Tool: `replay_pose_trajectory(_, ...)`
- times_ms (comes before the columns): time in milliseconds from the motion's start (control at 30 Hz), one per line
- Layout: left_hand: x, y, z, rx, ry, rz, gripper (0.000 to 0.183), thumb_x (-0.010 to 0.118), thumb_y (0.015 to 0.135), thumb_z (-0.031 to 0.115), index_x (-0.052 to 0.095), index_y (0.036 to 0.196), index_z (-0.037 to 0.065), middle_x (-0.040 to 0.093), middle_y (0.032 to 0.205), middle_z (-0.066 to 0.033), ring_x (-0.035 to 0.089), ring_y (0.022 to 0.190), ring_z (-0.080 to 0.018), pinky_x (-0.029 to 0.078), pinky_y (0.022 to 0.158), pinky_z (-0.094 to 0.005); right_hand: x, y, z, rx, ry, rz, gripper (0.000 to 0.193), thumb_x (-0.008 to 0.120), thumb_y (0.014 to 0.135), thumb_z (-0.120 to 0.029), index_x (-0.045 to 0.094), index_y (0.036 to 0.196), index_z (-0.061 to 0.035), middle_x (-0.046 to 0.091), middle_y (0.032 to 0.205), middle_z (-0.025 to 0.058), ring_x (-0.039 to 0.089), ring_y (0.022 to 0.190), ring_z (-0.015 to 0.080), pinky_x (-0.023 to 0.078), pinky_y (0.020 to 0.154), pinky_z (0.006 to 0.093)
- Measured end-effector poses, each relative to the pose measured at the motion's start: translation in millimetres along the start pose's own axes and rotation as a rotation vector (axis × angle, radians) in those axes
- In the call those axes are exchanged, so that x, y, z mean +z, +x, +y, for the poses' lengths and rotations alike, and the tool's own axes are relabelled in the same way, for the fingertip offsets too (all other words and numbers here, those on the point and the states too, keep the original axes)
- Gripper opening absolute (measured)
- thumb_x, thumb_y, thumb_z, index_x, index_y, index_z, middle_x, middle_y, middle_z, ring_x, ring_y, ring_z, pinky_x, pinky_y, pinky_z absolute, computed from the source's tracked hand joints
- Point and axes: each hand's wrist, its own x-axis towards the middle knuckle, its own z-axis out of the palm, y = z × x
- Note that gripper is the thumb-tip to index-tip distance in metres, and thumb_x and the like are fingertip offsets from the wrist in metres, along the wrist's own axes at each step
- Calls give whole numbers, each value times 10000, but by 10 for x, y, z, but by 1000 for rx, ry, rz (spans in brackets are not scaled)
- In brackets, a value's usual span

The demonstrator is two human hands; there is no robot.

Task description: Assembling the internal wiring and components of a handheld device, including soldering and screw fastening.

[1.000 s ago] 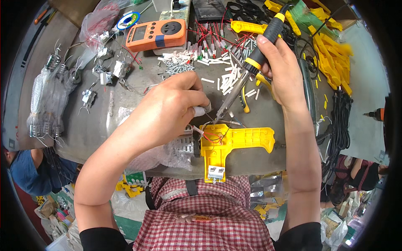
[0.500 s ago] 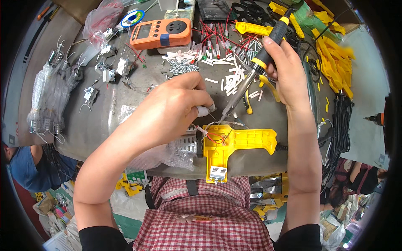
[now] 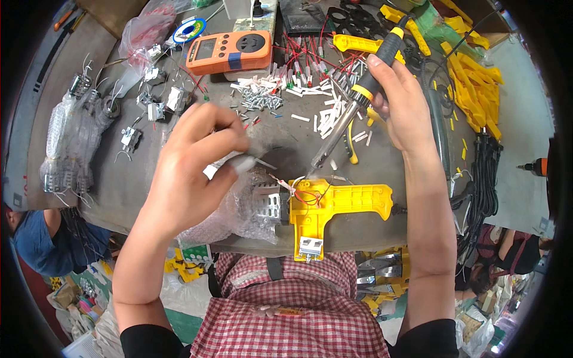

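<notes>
My right hand (image 3: 403, 104) grips a soldering iron (image 3: 373, 77) with a black and yellow handle, its tip pointing down-left near the wires of the yellow housing half (image 3: 346, 200). This gun-shaped shell lies open near the bench's front edge, with red and dark wires and a white switch (image 3: 310, 246) in it. A slotted metal tube (image 3: 268, 204), partly in bubble wrap (image 3: 227, 221), adjoins its left side. My left hand (image 3: 194, 161), slightly blurred, is left of the housing, with white wrapping on its fingers. Its thumb and fingers pinch a thin solder wire (image 3: 265, 164).
An orange multimeter (image 3: 230, 51) stands at the back. Near it lie screws (image 3: 261, 98), white sleeves (image 3: 328, 116) and red-wired parts (image 3: 307, 59). Bubble-wrapped parts (image 3: 74, 140) are at left, yellow shells (image 3: 474, 89) and black cords (image 3: 483, 173) at right. Other people sit beyond both sides.
My left hand has pulled back to the left, away from the iron's tip, taking the solder wire along. The soldering iron and my right hand have shifted slightly left. The housing stays in place.
</notes>
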Motion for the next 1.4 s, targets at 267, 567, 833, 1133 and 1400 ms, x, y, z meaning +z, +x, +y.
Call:
replay_pose_trajectory(267, 18, -311, 11, -202, -144, 63, 220, 686, 634, -28, 567, 816, 2, 553, 883, -92, 572, 827, -260, 464, 729, -341, -10, 42, -123, 16, 191, -62, 283, 614, 897, -353, 560, 828, -84, 501, 651, -50, 383, 537, 3, 277, 476, 171)
replay_pose_trajectory(567, 130, -297, -34, -141, -160, 101, 227, 639, 628, -7, 570, 844, -10, 541, 911, -101, 556, 850, -246, 450, 754, -316, 341, -20, -205, -18, 113, -98, 318, 610, 896, -381, 560, 830, -73, 496, 646, -41, 393, 552, 10, 292, 487, 177)
replay_pose_trajectory(833, 146, -290, -26, -149, -147, 100, 238, 663, 632, -28, 586, 854, 8, 557, 910, -103, 571, 870, -296, 468, 758, -378, 357, 17, -194, -44, 72, -84, 323, 597, 905, -383, 550, 830, -73, 484, 638, -44, 387, 538, 19, 291, 483, 184)
replay_pose_trajectory(1133, 176, -285, -10, -142, -142, 117, 242, 660, 633, -41, 588, 859, 7, 561, 906, -107, 581, 845, -301, 481, 743, -375, 374, -23, -235, -49, 118, -64, 313, 613, 907, -361, 546, 822, -68, 501, 641, -33, 403, 543, 22, 303, 489, 178)
replay_pose_trajectory(1400, 207, -503, 4, -173, -70, 140, 279, 648, 625, -52, 598, 889, 22, 580, 831, -106, 597, 761, -299, 490, 664, -358, 150, -162, -217, -36, 193, 20, 259, 615, 902, -324, 562, 857, -74, 522, 672, -25, 433, 561, 27, 311, 496, 177)
